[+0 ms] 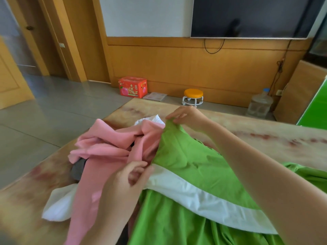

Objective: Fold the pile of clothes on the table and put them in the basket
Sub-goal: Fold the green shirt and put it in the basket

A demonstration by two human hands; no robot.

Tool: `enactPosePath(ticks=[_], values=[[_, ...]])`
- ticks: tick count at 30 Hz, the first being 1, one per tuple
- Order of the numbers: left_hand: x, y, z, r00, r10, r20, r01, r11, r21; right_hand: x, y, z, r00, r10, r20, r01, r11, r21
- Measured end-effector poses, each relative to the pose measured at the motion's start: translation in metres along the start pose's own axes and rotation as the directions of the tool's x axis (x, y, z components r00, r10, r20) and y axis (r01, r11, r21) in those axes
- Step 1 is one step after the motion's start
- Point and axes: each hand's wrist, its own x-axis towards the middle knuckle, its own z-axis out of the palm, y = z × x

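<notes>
A green garment (191, 156) with a white band (194, 193) lies spread across the marbled table (265, 131). My right hand (184, 114) pinches its far corner, raised a little off the table. My left hand (132, 175) grips the near edge where green meets white. To the left sits a crumpled pile: a pink garment (109, 147) on top, a grey piece (78, 169) under it, white cloth (58, 204) poking out at the near side and white cloth (152, 119) at the far side. No basket is in view.
The table's left edge drops to a grey tiled floor (44, 112). On the floor by the wooden wall stand a red carton (132, 86), an orange-topped wheeled stool (193, 97) and a large water jug (260, 103). A green panel (315, 110) stands at the right.
</notes>
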Motion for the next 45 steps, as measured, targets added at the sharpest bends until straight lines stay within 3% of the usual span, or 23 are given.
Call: enactPosePath(ticks=[2, 5, 8, 10, 12, 15, 18, 21, 22, 24, 27, 29, 31, 33, 35, 38, 42, 45], values=[[0.002, 0.003, 0.003, 1.0, 0.024, 0.009, -0.025, 0.997, 0.075, 0.005, -0.002, 0.003, 0.996, -0.068, 0.051, 0.075, 0.985, -0.158], [0.001, 0.001, 0.004, 1.0, 0.015, 0.002, -0.015, 0.994, 0.113, 0.003, -0.002, 0.007, 0.994, 0.028, 0.11, 0.006, 0.954, -0.298], [-0.003, -0.001, 0.004, 1.0, 0.019, -0.014, -0.017, 0.996, 0.084, -0.001, -0.005, 0.015, 0.984, 0.079, -0.159, -0.127, 0.939, -0.319], [-0.005, 0.0, 0.004, 0.999, 0.018, -0.045, -0.015, 0.998, 0.053, 0.002, -0.011, 0.014, 0.879, 0.108, -0.465, -0.247, 0.937, -0.249], [-0.005, -0.002, 0.004, 0.997, -0.006, -0.074, 0.008, 1.0, 0.025, 0.008, -0.014, 0.014, 0.791, 0.146, -0.594, -0.295, 0.942, -0.16], [-0.003, -0.005, 0.005, 0.998, -0.04, -0.053, 0.039, 0.999, -0.01, 0.015, -0.012, 0.025, 0.845, 0.301, -0.443, -0.369, 0.926, -0.075], [-0.004, -0.008, 0.006, 0.997, -0.062, -0.054, 0.061, 0.998, -0.021, 0.014, -0.005, 0.027, 0.83, 0.503, -0.241, -0.423, 0.849, 0.316], [-0.004, -0.011, 0.007, 0.995, -0.063, -0.073, 0.06, 0.997, -0.041, 0.002, 0.002, 0.019, 0.82, 0.571, -0.046, -0.523, 0.779, 0.345], [-0.004, -0.012, 0.007, 0.995, -0.065, -0.073, 0.062, 0.997, -0.043, 0.0, 0.006, 0.019, 0.824, 0.565, -0.043, -0.511, 0.772, 0.378], [-0.004, -0.013, 0.008, 0.995, -0.075, -0.07, 0.071, 0.996, -0.058, 0.002, 0.006, 0.023, 0.847, 0.505, -0.167, -0.407, 0.817, 0.41], [-0.002, -0.017, 0.009, 0.992, -0.11, -0.065, 0.105, 0.991, -0.078, 0.013, 0.001, 0.031, 0.782, 0.49, -0.385, -0.307, 0.841, 0.446], [-0.002, -0.016, 0.008, 0.992, -0.114, -0.056, 0.111, 0.992, -0.057, 0.011, 0.0, 0.033, 0.796, 0.468, -0.384, -0.315, 0.862, 0.397], [-0.002, -0.013, 0.004, 0.997, -0.013, -0.079, 0.019, 0.997, 0.079, -0.004, -0.001, 0.025, 0.849, 0.428, -0.309, -0.348, 0.894, 0.281], [0.0, -0.003, 0.002, 0.977, 0.191, -0.093, -0.164, 0.955, 0.247, -0.034, 0.003, 0.008, 0.873, 0.384, -0.302, -0.324, 0.918, 0.23], [0.004, 0.011, 0.008, 0.929, 0.367, -0.044, -0.338, 0.891, 0.304, -0.079, 0.019, -0.012, 0.876, 0.36, -0.321, -0.308, 0.93, 0.201], [0.011, 0.033, 0.037, 0.851, 0.519, 0.087, -0.518, 0.798, 0.309, -0.158, 0.052, -0.038, 0.834, 0.433, -0.341, -0.417, 0.901, 0.123], [0.024, 0.042, 0.093, 0.765, 0.527, 0.37, -0.642, 0.669, 0.374, -0.241, 0.09, -0.065, 0.713, 0.59, -0.379, -0.625, 0.78, 0.037], [0.041, 0.042, 0.122, 0.743, 0.336, 0.579, -0.647, 0.584, 0.49, -0.273, 0.108, -0.077, 0.633, 0.688, -0.354, -0.741, 0.671, -0.021]])
